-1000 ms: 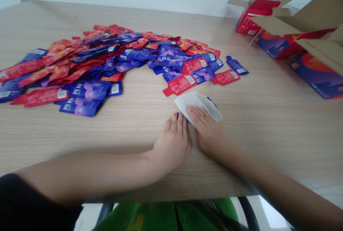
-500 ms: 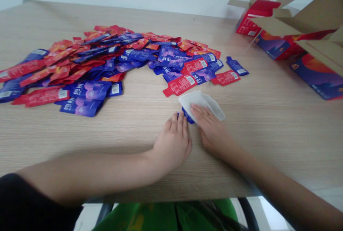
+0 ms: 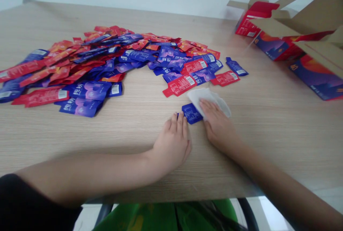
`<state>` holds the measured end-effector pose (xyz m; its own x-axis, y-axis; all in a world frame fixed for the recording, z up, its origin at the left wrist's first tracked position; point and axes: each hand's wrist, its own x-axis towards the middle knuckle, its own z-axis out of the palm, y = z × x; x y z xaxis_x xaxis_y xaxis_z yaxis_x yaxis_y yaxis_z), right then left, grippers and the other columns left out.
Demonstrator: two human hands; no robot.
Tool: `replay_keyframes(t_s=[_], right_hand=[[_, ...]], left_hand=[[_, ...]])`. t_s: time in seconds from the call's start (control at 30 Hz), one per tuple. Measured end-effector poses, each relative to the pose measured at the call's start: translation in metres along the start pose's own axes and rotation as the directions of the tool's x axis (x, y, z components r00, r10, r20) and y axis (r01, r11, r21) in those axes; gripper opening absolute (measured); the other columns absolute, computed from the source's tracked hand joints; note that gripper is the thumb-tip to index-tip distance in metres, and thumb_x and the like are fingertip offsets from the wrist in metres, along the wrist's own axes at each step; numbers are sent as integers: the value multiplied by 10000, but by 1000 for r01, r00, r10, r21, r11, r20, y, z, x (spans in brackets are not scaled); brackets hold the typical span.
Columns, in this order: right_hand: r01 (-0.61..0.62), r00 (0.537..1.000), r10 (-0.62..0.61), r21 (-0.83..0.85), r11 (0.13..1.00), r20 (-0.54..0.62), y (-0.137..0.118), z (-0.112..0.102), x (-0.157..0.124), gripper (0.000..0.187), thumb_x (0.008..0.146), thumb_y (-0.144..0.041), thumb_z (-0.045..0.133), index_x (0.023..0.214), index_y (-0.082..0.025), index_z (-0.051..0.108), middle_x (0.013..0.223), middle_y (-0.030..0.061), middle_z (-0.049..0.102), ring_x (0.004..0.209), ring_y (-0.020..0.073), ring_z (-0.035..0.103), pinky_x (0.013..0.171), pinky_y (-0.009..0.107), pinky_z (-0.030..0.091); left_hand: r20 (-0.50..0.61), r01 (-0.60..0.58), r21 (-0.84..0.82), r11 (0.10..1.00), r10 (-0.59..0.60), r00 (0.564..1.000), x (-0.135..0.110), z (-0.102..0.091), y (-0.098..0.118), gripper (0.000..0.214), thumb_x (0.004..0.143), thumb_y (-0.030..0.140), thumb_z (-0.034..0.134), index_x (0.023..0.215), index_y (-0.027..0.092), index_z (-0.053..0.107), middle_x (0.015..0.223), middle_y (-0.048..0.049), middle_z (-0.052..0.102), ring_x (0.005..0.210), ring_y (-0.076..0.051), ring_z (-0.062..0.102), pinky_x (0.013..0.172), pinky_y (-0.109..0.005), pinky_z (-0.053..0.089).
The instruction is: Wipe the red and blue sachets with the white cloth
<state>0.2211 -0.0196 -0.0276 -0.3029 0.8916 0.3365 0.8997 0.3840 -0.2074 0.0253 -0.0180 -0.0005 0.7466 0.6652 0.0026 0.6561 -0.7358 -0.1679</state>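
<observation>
A blue sachet (image 3: 192, 113) lies flat on the table, printed side up. The fingertips of my left hand (image 3: 174, 136) pin its narrow left end against the tabletop; that end is mostly hidden. Under the flattened fingers of my right hand (image 3: 217, 123) is a folded white cloth (image 3: 206, 97), which covers the sachet's right end. Just beyond the cloth lie a red sachet (image 3: 179, 85) and, farther right, another red sachet (image 3: 225, 78).
A wide heap of red and blue sachets (image 3: 107, 58) spreads over the left and middle of the table (image 3: 128, 131). One blue sachet (image 3: 237, 66) lies apart. At right stand an open red box (image 3: 248, 20) and larger open printed cartons (image 3: 316, 75).
My right hand and the white cloth have slid to the right along the blue sachet, uncovering more of its printed face. My left hand has stayed in place.
</observation>
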Motion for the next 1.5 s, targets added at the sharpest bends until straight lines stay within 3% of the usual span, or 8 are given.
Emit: replay_keyframes(t_s=[0.07, 0.13, 0.33, 0.57, 0.8, 1.03, 1.27, 1.5], right_hand=[[-128, 991, 127, -16, 992, -48, 14, -2, 0, 549, 907, -116, 341, 1451, -56, 380, 1478, 213, 441, 1406, 285, 362, 1138, 549, 342], [-137, 989, 135, -34, 990, -61, 12, -1, -2, 552, 903, -115, 350, 1450, -57, 384, 1481, 217, 434, 1408, 295, 355, 1134, 557, 343], [175, 982, -176, 22, 984, 64, -27, 8, -2, 577, 855, -77, 338, 1424, -53, 428, 1500, 181, 423, 1428, 235, 323, 1171, 483, 317], [-185, 982, 181, -68, 980, -60, 11, -2, 0, 530, 907, -118, 335, 1424, -24, 407, 1475, 229, 437, 1408, 292, 357, 1144, 536, 334], [203, 977, -204, 19, 979, 67, -31, 6, 0, 559, 859, -68, 326, 1405, -27, 440, 1497, 196, 421, 1430, 232, 319, 1176, 466, 309], [-176, 983, 173, -55, 983, -62, 9, -2, 1, 544, 911, -127, 333, 1442, -21, 382, 1484, 242, 417, 1417, 301, 338, 1135, 562, 335], [207, 972, -213, 61, 976, 98, -28, 6, 3, 604, 840, -70, 336, 1439, -41, 409, 1508, 189, 407, 1434, 233, 311, 1172, 480, 314], [-161, 985, 161, 6, 987, -54, 22, -4, 4, 590, 903, -129, 344, 1491, -78, 326, 1492, 209, 422, 1406, 307, 359, 1129, 585, 335]], left_hand=[[9, -3, 10, 1000, 3, 1000, 0, 0, 0, 600, 942, 328, 380, 1397, -60, 436, 1450, -288, 411, 1322, -391, 461, 1013, -458, 436], [5, -3, 13, 1000, 3, 1000, 0, 0, 0, 596, 941, 319, 379, 1393, -65, 439, 1443, -295, 416, 1317, -397, 465, 1010, -461, 438], [4, -9, -10, 1000, 9, 1000, 1, -2, 0, 574, 934, 314, 393, 1342, -77, 497, 1402, -293, 477, 1315, -399, 467, 1020, -456, 431], [18, -4, -9, 1000, 5, 1000, 1, -1, 0, 596, 944, 313, 380, 1397, -72, 429, 1450, -308, 392, 1322, -410, 454, 1009, -473, 437], [24, -12, -11, 1000, 12, 1000, 2, -3, -1, 581, 940, 320, 386, 1351, -77, 487, 1406, -287, 477, 1321, -401, 457, 1032, -452, 427], [5, -12, -9, 1000, 12, 1000, 0, 0, 0, 588, 945, 299, 367, 1395, -75, 431, 1450, -301, 406, 1326, -410, 448, 1018, -470, 429], [5, -10, -26, 1000, 11, 1000, 1, -2, -1, 575, 934, 299, 392, 1345, -92, 484, 1388, -307, 489, 1308, -410, 468, 1021, -463, 424], [10, -8, -5, 1000, 8, 1000, 1, -1, 0, 595, 941, 304, 380, 1399, -75, 424, 1451, -301, 406, 1320, -407, 456, 1017, -468, 428]])
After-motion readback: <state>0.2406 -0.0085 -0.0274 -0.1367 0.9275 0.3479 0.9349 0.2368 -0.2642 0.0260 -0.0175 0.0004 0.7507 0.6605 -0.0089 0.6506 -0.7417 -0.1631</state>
